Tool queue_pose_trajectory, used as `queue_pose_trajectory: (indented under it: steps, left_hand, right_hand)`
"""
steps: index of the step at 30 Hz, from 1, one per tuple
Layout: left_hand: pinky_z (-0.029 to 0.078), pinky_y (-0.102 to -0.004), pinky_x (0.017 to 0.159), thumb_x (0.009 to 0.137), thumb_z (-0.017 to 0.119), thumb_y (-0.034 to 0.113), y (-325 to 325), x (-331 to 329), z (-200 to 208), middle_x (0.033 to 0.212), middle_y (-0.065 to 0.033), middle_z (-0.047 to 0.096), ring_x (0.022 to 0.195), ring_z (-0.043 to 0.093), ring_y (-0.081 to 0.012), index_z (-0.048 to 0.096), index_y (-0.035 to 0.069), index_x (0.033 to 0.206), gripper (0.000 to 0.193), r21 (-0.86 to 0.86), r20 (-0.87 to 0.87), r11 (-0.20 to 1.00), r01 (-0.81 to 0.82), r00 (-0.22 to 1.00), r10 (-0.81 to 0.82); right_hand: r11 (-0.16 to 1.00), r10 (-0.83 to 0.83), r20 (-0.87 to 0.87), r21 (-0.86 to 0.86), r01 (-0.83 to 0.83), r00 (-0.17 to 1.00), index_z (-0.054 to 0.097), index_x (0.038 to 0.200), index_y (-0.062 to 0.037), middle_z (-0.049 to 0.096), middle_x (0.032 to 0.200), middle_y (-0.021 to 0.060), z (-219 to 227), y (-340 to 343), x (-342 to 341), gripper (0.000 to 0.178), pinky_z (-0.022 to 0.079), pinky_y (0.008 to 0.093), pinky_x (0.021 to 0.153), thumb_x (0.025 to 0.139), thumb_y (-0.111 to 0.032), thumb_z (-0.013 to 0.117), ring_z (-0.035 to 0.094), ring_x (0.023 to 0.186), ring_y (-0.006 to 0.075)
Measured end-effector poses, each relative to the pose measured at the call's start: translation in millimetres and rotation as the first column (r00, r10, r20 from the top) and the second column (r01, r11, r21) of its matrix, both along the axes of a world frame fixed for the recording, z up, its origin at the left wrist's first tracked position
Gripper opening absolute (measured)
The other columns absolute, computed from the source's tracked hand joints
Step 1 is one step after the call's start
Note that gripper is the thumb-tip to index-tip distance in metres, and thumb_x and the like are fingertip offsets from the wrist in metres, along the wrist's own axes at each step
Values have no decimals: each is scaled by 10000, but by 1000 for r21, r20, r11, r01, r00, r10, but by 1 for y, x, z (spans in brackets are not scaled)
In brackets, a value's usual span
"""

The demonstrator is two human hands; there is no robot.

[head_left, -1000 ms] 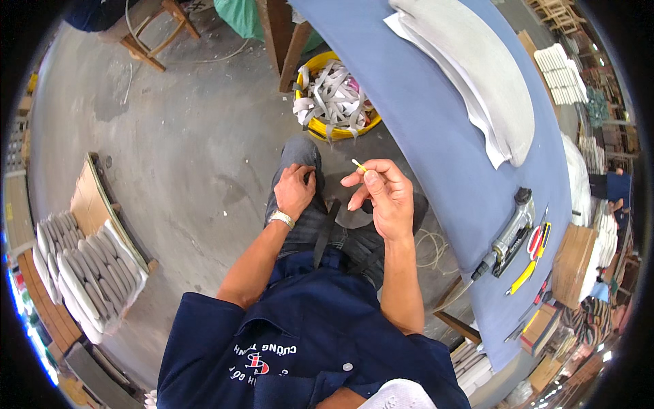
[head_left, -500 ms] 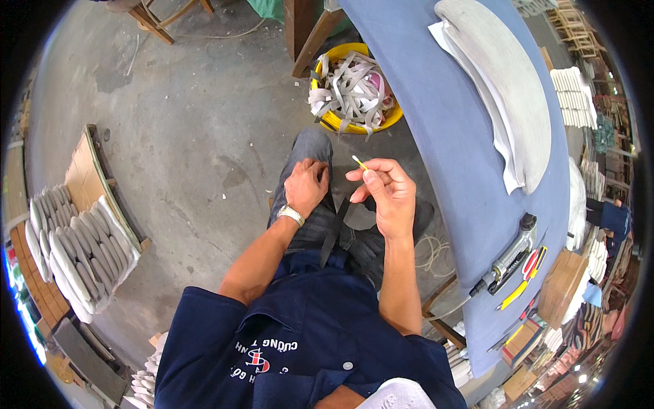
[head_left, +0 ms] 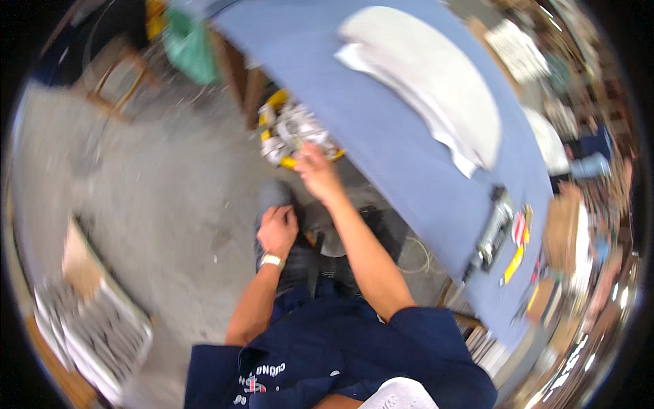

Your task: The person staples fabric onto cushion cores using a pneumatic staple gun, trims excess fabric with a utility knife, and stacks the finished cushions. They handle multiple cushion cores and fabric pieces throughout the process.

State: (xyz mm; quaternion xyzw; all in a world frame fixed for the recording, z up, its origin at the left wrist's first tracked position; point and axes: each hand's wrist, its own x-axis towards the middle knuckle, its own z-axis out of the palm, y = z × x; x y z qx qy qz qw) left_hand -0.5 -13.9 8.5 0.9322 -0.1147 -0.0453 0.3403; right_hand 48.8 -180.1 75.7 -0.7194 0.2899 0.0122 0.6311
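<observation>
The blue counter point(head_left: 402, 177) is the biggest thing beside me, and the long, curved pale cushion point(head_left: 443, 82) lies on it, so I do best to carry my arm past the counter's edge without brushing either. Just below that edge, on the floor, sits the yellow basket point(head_left: 289, 163) with its heap of pale strips point(head_left: 300, 123); with my arm stretched this way, I judge it wise to aim for the middle of the heap, stay clear of the rim and go gently. My right hand point(head_left: 317, 170) appears over the near side of the basket, nearly closed, its fingertips pinched together on a thin stick point(head_left: 298, 142); how high it is above the strips I cannot tell. My left hand point(head_left: 277, 230) rests on my left leg point(head_left: 274, 195), fingers loosely bent, and I cannot tell whether anything is under them. The stick is the smallest thing here, a blurred yellowish streak, and a light, steady pinch should suit it. Its long axis seems to slant up and slightly left, out from my fingertips toward the strips, though the blur hides which end leads
</observation>
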Motion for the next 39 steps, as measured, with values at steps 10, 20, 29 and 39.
queue_pose_trajectory:
  steps: [10, 20, 29, 39]
  left_hand:
    - [537, -421, 843, 941, 677, 190, 5, -2, -2, 1040, -65, 717, 915, 675, -274, 787, 111, 1072, 188, -43, -65, 987, 155, 985, -157]
    - [572, -383, 836, 942, 682, 21, -58, 38, 150, 1073, -136, 735, 970, 713, -293, 754, 44, 1144, 216, -223, 481, 755, 617, 743, -465]
    - [300, -522, 1222, 755, 681, -34, -233, 187, 227, 1636, -175, 400, 1507, 375, -367, 442, 207, 1589, 900, 407, 645, 670, 621, 324, -692]
    - [373, -545, 1163, 1083, 387, 248, -277, 197, 217, 1511, -148, 578, 1415, 530, -325, 604, 175, 1484, 462, 286, 776, 652, 702, 229, -588]
  right_hand:
    - [885, 310, 326, 245, -397, 893, 548, 1460, -27, 687, 1333, 148, 149, -61, -212, 432, 544, 340, 998, 1054, -154, 622, 715, 1117, 196]
    - [732, -555, 437, -146, 665, 708, 569, 1387, 27, 613, 1398, 207, 139, -189, -240, 499, 492, 406, 1054, 976, -225, 698, 608, 1275, 309]
    - [303, -495, 408, -747, 592, 767, 587, 1348, 14, 510, 1495, 259, 117, -247, -228, 537, 360, 498, 1204, 906, -254, 733, 454, 1423, 414]
    - [269, -427, 387, -809, 523, 817, 618, 1251, -39, 587, 1371, 137, 122, -243, -227, 364, 441, 481, 1012, 928, -200, 668, 532, 1281, 302]
